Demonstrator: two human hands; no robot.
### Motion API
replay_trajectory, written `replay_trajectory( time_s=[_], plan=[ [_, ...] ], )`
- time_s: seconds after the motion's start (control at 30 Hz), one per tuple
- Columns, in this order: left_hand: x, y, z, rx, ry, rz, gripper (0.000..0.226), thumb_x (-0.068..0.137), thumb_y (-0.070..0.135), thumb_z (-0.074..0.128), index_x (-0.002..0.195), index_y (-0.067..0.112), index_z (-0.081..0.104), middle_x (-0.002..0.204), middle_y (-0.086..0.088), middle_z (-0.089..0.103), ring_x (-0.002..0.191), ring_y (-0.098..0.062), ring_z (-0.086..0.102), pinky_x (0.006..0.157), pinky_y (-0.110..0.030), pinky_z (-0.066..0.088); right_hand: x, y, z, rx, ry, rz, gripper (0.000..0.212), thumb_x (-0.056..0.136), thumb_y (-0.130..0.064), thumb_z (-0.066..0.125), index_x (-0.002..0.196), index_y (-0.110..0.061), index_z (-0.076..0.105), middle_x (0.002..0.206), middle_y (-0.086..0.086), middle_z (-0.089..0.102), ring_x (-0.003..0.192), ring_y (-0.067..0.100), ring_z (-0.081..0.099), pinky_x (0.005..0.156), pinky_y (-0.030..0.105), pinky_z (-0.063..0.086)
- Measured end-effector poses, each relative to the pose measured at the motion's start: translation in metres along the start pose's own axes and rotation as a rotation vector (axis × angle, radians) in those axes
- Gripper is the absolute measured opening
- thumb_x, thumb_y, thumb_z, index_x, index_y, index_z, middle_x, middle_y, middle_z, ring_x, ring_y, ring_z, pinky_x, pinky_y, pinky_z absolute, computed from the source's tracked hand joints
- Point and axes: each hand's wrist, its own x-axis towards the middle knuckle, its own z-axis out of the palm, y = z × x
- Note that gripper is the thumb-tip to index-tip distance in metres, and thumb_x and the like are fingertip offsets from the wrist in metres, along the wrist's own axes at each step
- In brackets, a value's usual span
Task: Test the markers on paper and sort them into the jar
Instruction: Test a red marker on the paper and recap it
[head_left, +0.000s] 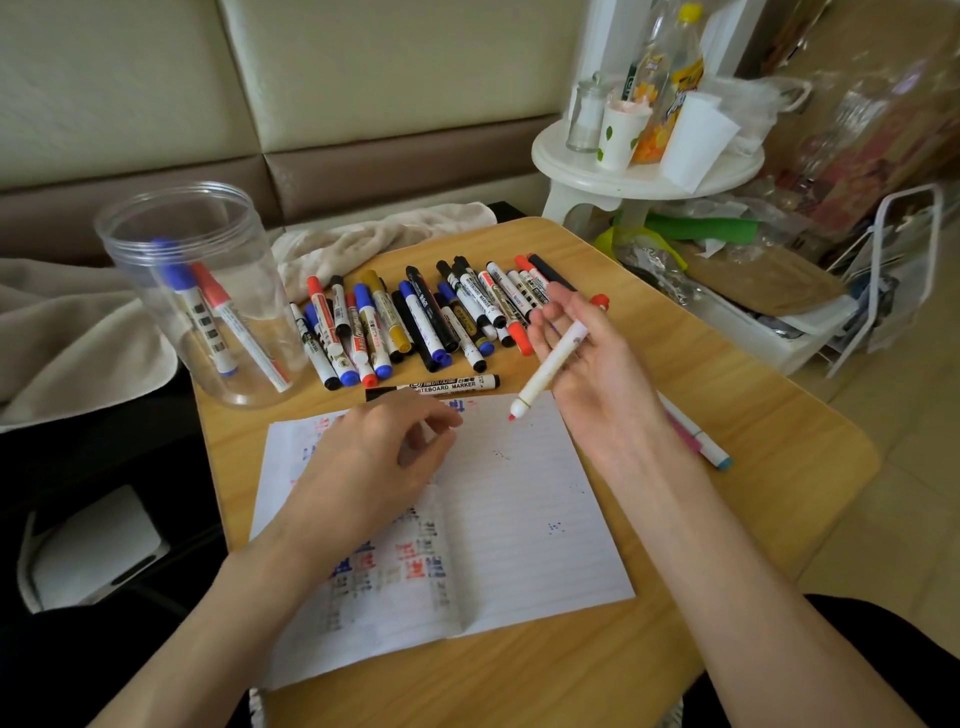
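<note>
Head view: two markers (208, 306) in jar (110, 234), heap (415, 317) right of jar seemingly untested. Right hand (587, 364) grasping uncapped red-tipped marker (550, 364); left hand (363, 457) unclear.

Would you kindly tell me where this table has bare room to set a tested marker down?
The table is bare along its near edge below the paper, and on the right beyond the pink marker. The back is crowded: the marker pile, with the jar at its left. The right hand holds a white marker.

The black marker (432, 386) reads "WHITEBOARD MARKER"
</note>
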Motion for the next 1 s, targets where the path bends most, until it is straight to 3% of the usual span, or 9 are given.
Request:
replay_trajectory(
  time_s=[0.07, 0.13, 0.23, 0.3, 0.47, 0.6, 0.77, 0.93, 1.0],
  plan=[
    [-0.001, 0.000, 0.001, 0.062, -0.040, 0.059, 0.024, 0.096, 0.045, 0.058, 0.113, 0.036, 0.071, 0.108, 0.022, 0.064, 0.095, 0.000, 0.060, 0.081, -0.026, 0.056, -0.002, 0.002, 0.004, -0.340, 0.127, -0.059, 0.029, 0.096, -0.043, 0.069, 0.102, -0.018, 0.084, 0.104, -0.008, 0.069, 0.101, 0.008, 0.065, 0.098, 0.031, 0.052],
    [-0.003, 0.000, 0.002, 0.112, -0.063, 0.102, 0.040, 0.095, 0.058, 0.046, 0.116, 0.037, 0.072, 0.121, 0.023, 0.063, 0.110, -0.001, 0.056, 0.090, -0.026, 0.053, -0.005, 0.006, 0.006, -0.576, 0.230, -0.122, 0.043, 0.102, -0.054, 0.056, 0.084, -0.026, 0.084, 0.097, -0.016, 0.070, 0.098, 0.004, 0.060, 0.093, 0.031, 0.050],
    [-0.004, -0.002, 0.005, 0.176, -0.098, 0.128, 0.052, 0.095, 0.063, 0.036, 0.127, 0.037, 0.068, 0.132, 0.022, 0.059, 0.119, -0.004, 0.054, 0.092, -0.030, 0.054, -0.004, 0.011, 0.004, -0.626, 0.239, -0.169, 0.052, 0.104, -0.058, 0.051, 0.080, -0.021, 0.078, 0.069, -0.013, 0.068, 0.071, 0.008, 0.059, 0.067, 0.026, 0.052],
    [-0.005, -0.003, 0.006, 0.216, -0.113, 0.134, 0.053, 0.096, 0.062, 0.034, 0.133, 0.037, 0.064, 0.137, 0.023, 0.056, 0.120, -0.006, 0.052, 0.087, -0.030, 0.054, -0.002, 0.013, 0.001, -0.532, 0.159, -0.143, 0.049, 0.103, -0.055, 0.054, 0.089, -0.013, 0.076, 0.074, -0.004, 0.074, 0.066, 0.017, 0.067, 0.058, 0.025, 0.054],
    [-0.006, -0.005, 0.008, 0.241, -0.141, 0.154, 0.050, 0.099, 0.058, 0.037, 0.137, 0.037, 0.061, 0.140, 0.021, 0.053, 0.116, -0.008, 0.051, 0.082, -0.030, 0.053, 0.007, 0.024, -0.010, -0.438, -0.023, -0.123, 0.023, 0.095, -0.006, 0.074, 0.117, -0.001, 0.072, 0.111, 0.013, 0.078, 0.096, 0.022, 0.076, 0.086, 0.027, 0.060],
    [-0.004, -0.007, 0.009, 0.244, -0.159, 0.150, 0.048, 0.100, 0.058, 0.038, 0.138, 0.039, 0.058, 0.141, 0.024, 0.050, 0.120, -0.008, 0.048, 0.087, -0.034, 0.054, 0.007, 0.034, -0.010, -0.485, -0.040, -0.126, 0.027, 0.098, -0.022, 0.072, 0.117, -0.002, 0.075, 0.106, 0.015, 0.079, 0.090, 0.025, 0.076, 0.084, 0.030, 0.060],
    [-0.003, -0.007, 0.009, 0.245, -0.162, 0.146, 0.049, 0.099, 0.058, 0.037, 0.140, 0.040, 0.057, 0.142, 0.025, 0.048, 0.123, -0.006, 0.047, 0.091, -0.035, 0.054, 0.003, 0.041, -0.009, -0.616, -0.052, -0.165, 0.029, 0.103, -0.039, 0.064, 0.122, -0.018, 0.069, 0.101, -0.006, 0.080, 0.081, 0.029, 0.079, 0.073, 0.032, 0.063],
    [-0.003, -0.006, 0.009, 0.240, -0.148, 0.149, 0.050, 0.097, 0.058, 0.037, 0.139, 0.040, 0.057, 0.141, 0.024, 0.049, 0.122, -0.005, 0.046, 0.089, -0.032, 0.053, 0.004, 0.042, -0.015, -0.612, -0.064, -0.171, 0.024, 0.099, -0.019, 0.072, 0.117, -0.003, 0.069, 0.099, 0.011, 0.080, 0.091, 0.027, 0.079, 0.088, 0.037, 0.063],
    [-0.003, -0.006, 0.009, 0.241, -0.154, 0.144, 0.050, 0.097, 0.058, 0.036, 0.140, 0.041, 0.056, 0.142, 0.025, 0.048, 0.123, -0.005, 0.045, 0.089, -0.032, 0.053, 0.006, 0.044, -0.019, -0.625, -0.083, -0.202, 0.021, 0.098, -0.010, 0.072, 0.116, 0.000, 0.069, 0.098, 0.014, 0.080, 0.090, 0.025, 0.078, 0.084, 0.031, 0.063]
  ],
)
